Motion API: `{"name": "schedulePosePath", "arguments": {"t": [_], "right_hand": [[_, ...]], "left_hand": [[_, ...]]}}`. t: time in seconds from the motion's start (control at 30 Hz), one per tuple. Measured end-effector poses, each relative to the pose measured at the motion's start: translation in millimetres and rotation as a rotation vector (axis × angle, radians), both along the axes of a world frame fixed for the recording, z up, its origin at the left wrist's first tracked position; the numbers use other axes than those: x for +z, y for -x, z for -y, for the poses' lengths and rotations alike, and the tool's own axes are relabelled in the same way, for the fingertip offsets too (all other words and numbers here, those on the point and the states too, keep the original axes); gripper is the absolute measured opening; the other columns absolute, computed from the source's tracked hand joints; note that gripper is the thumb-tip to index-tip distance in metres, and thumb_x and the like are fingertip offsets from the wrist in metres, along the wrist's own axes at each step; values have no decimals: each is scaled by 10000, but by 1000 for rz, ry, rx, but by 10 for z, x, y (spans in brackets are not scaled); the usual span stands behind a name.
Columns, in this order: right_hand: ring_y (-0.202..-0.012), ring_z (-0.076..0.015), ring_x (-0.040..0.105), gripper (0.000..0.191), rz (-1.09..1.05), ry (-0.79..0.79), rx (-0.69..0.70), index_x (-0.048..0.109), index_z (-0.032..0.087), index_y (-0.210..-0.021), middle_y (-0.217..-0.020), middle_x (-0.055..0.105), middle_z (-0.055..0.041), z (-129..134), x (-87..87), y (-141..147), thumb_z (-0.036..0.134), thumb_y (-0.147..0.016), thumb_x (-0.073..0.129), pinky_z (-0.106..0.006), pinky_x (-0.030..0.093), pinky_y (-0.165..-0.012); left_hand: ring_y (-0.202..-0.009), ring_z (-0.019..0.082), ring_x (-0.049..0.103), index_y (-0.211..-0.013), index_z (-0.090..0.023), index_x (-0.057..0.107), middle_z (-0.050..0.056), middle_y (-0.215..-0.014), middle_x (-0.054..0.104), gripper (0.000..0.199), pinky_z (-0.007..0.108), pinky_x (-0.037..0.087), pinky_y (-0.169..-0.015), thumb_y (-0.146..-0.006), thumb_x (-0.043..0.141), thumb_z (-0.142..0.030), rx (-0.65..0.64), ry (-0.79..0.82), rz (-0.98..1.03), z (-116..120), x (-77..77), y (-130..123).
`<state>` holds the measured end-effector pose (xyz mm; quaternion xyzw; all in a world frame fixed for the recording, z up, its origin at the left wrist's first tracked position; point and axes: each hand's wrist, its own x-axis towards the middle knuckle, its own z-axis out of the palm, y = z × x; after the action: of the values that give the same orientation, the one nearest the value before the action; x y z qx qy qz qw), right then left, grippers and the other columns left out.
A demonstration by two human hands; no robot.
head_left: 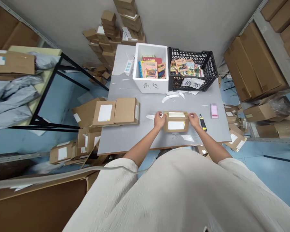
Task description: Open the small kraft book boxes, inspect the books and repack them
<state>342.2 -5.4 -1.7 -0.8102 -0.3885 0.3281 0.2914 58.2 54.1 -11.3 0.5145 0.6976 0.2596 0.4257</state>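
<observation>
A small taped cardboard box (170, 118) lies near the front edge of the grey table, with white labels on its top and its near side. My left hand (159, 120) grips its left upper corner, fingers bent inward. At the opposite end, my right hand (193, 120) is closed on the right upper corner. Just right of that hand lies a black and yellow box cutter (203, 122). Farther right a phone (214, 111) with a pink screen rests on the table. The undersides of my fingers are hidden.
Two closed cardboard boxes (127, 111) sit at the table's left. Behind stand a white foam bin (150, 84) and a black plastic crate (209, 82), both holding books. Paper scraps (173, 96) lie before them. Stacked cartons and shelves (288, 64) flank the table (125, 138).
</observation>
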Motion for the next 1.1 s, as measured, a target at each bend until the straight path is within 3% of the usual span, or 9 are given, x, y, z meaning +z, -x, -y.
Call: {"name": "schedulePosePath", "arguments": {"t": [0.17,0.37,0.6,0.77,0.9,1.0,1.1], "right_hand": [[-1013,-271,745,332,-96,110,92,781,217,-1067,-1045,825,-72,82,-29,-4,491,-922,660,-366,596,-942],[-1214,-267,747,360,-113,-30,123,792,222,-1164,-1298,833,-82,-46,43,-21,321,-852,642,-384,580,-1106],[-1227,-290,755,375,-72,16,73,748,213,-1227,-1266,822,-113,15,-126,16,425,-928,666,-436,588,-1127],[-1205,-285,769,559,-65,52,40,696,179,-1421,-1330,793,-134,-24,-169,2,391,-903,706,-415,594,-1123],[-1221,-272,765,825,-42,82,89,521,211,-1682,-1427,755,-126,-144,-99,23,309,-881,696,-404,576,-1152],[-1238,-281,753,934,-61,39,78,365,224,-1790,-1475,728,-140,-190,-24,61,352,-918,674,-415,566,-1162],[-1257,-290,736,935,-75,-68,35,299,230,-1814,-1521,696,-157,-194,44,79,474,-978,640,-411,581,-1125]], "left_hand": [[-1212,338,760,-1287,-216,740,132,-1249,827,367,402,557,-1016,-1005,685,-445,-100,171,-42,78,-61,80],[-1183,286,771,-1330,-227,763,102,-1273,833,375,372,582,-1017,-998,666,-372,-153,64,60,17,-98,102],[-1185,283,768,-1411,-203,696,144,-1332,799,498,395,597,-1046,-924,740,-300,-182,113,1,33,-254,57],[-1189,272,751,-1595,-207,587,157,-1430,737,761,396,597,-1070,-858,772,-264,-195,73,5,-28,-295,-3],[-1269,314,720,-1699,-239,513,150,-1467,702,979,419,573,-1140,-771,827,-220,-216,32,3,-122,-216,-77],[-1262,314,711,-1672,-263,521,137,-1438,699,909,440,562,-1149,-808,802,-239,-212,12,13,-161,-128,-116],[-1228,265,699,-1554,-273,541,123,-1409,683,619,418,557,-1118,-961,708,-329,-165,-60,30,-154,-57,-130]]}}
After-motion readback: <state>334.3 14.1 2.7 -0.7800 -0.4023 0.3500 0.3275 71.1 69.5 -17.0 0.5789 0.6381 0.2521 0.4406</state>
